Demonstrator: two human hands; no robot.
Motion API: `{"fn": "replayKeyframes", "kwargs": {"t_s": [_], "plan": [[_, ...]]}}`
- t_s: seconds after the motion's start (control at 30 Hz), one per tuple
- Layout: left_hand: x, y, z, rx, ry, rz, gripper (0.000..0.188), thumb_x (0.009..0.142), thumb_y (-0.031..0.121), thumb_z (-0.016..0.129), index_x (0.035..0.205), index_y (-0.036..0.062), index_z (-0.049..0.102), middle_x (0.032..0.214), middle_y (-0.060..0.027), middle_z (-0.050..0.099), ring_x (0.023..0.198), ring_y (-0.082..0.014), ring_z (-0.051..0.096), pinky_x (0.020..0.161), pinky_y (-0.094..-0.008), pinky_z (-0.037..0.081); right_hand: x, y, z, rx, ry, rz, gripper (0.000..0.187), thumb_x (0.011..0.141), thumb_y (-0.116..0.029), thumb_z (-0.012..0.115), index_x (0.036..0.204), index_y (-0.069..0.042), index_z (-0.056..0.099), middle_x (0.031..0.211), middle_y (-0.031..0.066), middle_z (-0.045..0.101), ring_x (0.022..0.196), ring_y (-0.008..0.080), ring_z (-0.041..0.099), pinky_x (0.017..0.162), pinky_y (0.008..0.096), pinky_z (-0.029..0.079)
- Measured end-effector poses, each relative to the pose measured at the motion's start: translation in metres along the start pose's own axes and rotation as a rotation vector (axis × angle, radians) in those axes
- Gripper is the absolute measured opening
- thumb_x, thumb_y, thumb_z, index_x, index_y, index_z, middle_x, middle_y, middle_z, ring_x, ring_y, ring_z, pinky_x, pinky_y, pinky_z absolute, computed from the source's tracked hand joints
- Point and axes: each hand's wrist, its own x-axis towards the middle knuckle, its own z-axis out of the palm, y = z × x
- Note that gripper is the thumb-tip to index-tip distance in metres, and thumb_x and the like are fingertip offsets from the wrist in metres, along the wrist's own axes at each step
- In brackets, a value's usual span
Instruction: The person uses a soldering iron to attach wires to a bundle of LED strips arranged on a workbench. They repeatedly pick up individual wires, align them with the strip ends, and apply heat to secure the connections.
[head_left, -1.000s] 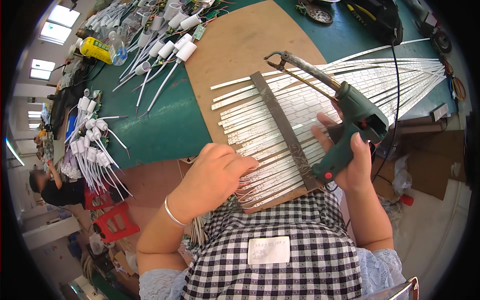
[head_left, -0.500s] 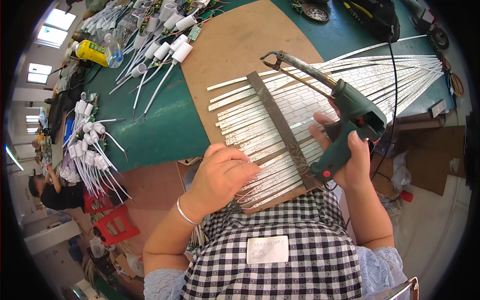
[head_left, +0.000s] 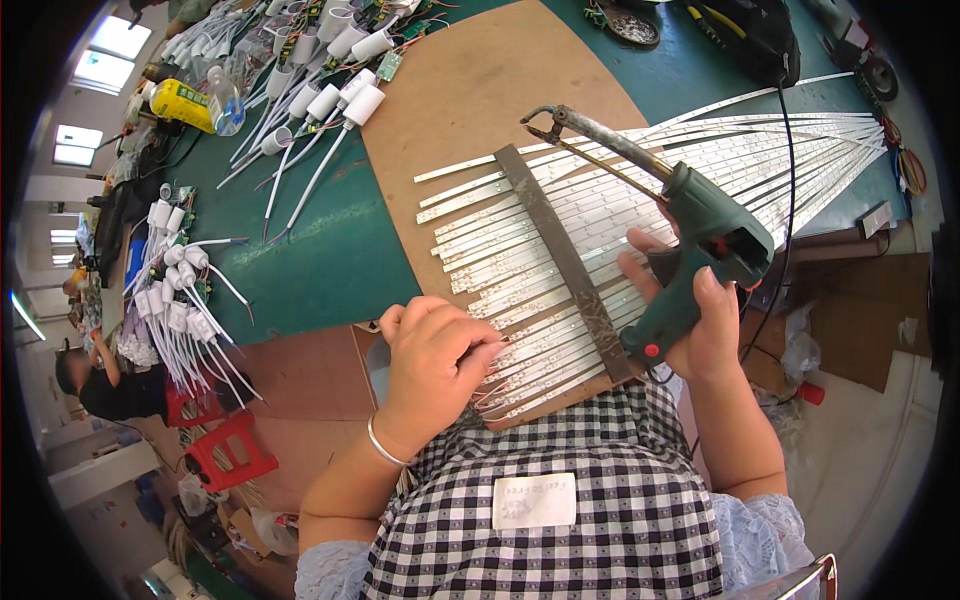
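Green soldering gun [head_left: 722, 215] sits in the right hand [head_left: 712, 335], thumb on one side of the grip, fingers on the other, metal tip pointing up-left above the brown board [head_left: 480, 90]. Black cord [head_left: 791, 140] runs beside it. Left hand [head_left: 430, 360] is at the near-left ends of the white LED strips [head_left: 625, 215], thumb and index tips pressed together; a thin wire may be pinched there, too small to tell. Strips lie side by side on the board, dark flat bar [head_left: 562, 262] across them, far ends bunched to the right over the green table [head_left: 320, 280]. Short red wires [head_left: 488, 398] show at the lowest strip ends. White cylindrical housings [head_left: 365, 105] with cables lie top left, more white housings [head_left: 178, 285] at the table's left edge. Red stool [head_left: 232, 452] on the floor.
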Motion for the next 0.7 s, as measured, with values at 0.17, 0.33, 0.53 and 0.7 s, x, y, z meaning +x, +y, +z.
{"fn": "replayKeyframes", "kwargs": {"t_s": [0.17,0.33,0.53,0.7], "plan": [[-0.002,0.000,0.005,-0.017,0.033,-0.012,0.011,0.071,0.010,0.074,0.078,0.0138,0.067,0.077,0.0028,0.061,0.085,-0.0193,0.052,0.084,-0.0363,0.029,0.000,0.000,0.000,-0.001,0.003,-0.001,0.058,0.088,-0.026,0.062,0.134,0.001,0.038,0.130,0.0162,0.049,0.124,0.0332,0.047,0.106,0.0523,0.037],[-0.002,0.001,0.004,0.089,0.018,0.024,0.010,0.072,0.013,0.073,0.080,0.0156,0.067,0.082,0.0044,0.061,0.087,-0.0177,0.052,0.082,-0.0380,0.028,0.000,-0.001,0.000,-0.010,-0.005,0.005,0.058,0.088,-0.026,0.061,0.134,0.002,0.038,0.129,0.0173,0.049,0.124,0.0337,0.047,0.106,0.0523,0.037],[0.002,0.006,0.003,0.204,0.003,0.135,0.011,0.073,0.012,0.071,0.080,0.0146,0.063,0.081,0.0034,0.059,0.086,-0.0176,0.052,0.081,-0.0404,0.027,0.000,-0.001,0.000,-0.024,0.001,0.005,0.058,0.088,-0.026,0.061,0.133,0.003,0.038,0.129,0.0176,0.049,0.124,0.0345,0.047,0.106,0.0523,0.037],[0.007,0.011,0.000,0.195,-0.035,0.103,0.010,0.074,0.012,0.070,0.080,0.0138,0.062,0.079,0.0029,0.056,0.086,-0.0175,0.051,0.081,-0.0409,0.028,0.000,-0.002,0.002,-0.024,-0.003,0.011,0.059,0.088,-0.026,0.062,0.133,0.003,0.038,0.129,0.0175,0.049,0.124,0.0343,0.047,0.106,0.0521,0.037]]}}
